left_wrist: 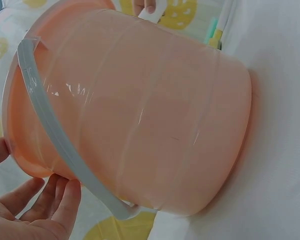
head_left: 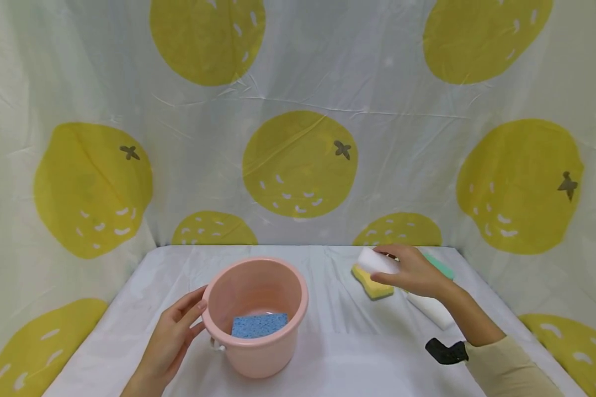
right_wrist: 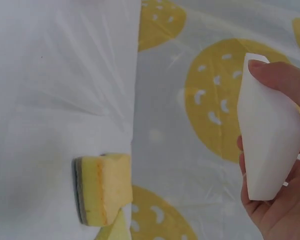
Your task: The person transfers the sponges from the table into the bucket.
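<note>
A pink bucket [head_left: 263, 358] stands upright on the white-covered table, with a blue sponge [head_left: 259, 325] lying inside it. My left hand [head_left: 166, 333] grips the bucket's left rim, thumb over the edge and fingers against the outside. In the left wrist view the bucket's pale handle [left_wrist: 65, 145] hangs down along its wall. On the right, my right hand [head_left: 417, 273] holds a white block-shaped sponge [right_wrist: 270, 135] between thumb and fingers, raised above the table. Below that sponge lies a yellow sponge [head_left: 372, 284] with a dark grey layer underneath.
Right of the yellow sponge, partly behind my right hand and forearm, lie a white oblong item [head_left: 432, 310] and a green item [head_left: 439, 266]. A curtain [head_left: 298, 231] printed with yellow fruit closes off the table's back and sides.
</note>
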A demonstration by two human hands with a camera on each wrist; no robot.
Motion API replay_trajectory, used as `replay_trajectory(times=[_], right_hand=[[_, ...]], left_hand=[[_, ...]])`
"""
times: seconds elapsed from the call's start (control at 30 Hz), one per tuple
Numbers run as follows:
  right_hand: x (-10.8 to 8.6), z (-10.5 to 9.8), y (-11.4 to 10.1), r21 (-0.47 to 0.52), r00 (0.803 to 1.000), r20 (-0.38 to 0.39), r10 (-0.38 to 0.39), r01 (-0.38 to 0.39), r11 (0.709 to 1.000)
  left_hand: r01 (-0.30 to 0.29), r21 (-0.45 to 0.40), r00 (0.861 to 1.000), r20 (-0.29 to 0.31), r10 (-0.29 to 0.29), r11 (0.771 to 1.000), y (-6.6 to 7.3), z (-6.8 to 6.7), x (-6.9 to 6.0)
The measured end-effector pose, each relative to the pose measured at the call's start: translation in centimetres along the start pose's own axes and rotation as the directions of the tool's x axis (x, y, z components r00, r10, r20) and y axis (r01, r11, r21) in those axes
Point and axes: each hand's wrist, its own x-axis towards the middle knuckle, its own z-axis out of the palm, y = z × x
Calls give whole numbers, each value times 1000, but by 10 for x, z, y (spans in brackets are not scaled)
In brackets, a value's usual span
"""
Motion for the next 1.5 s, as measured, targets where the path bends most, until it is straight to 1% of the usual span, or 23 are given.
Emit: replay_trajectory(times=[0.33,0.43,0.5,0.67,0.77,0.9,1.07,1.43,1.5], right_hand=[[10,19,-15,32,1000,19,-23,22,999],[11,23,-24,21,1000,23,-20,19,1000],[12,26,-32,13,999,22,-30,30,999],[14,32,-51,29,998,37,-57,56,998],[14,35,-60,34,997,42,-63,62,997],[13,38,-69,7,995,12,-104,104,995],[13,38,-80,-16,988,-8,-152,152,988],[13,39,-104,6,976,-9,-216,216,976],[14,40,-110,28,973,-18,-228,229,973]], left_hand=[[-6,0,1000,6,6,1000,-1,-2,-1],[-10,-1,1000,10,10,1000,-1,-2,-1],[-10,-1,1000,11,10,1000,-1,-3,-1],[-13,-3,1000,10,13,1000,-1,-3,-1],[-4,-8,1000,4,4,1000,-1,-2,-1],[0,-12,1000,3,0,1000,-2,-1,0],[-20,-9,1000,20,20,1000,-1,-1,0],[-28,-6,999,30,28,1000,-1,-2,0],[-31,-6,999,30,31,1000,-1,-2,0]])
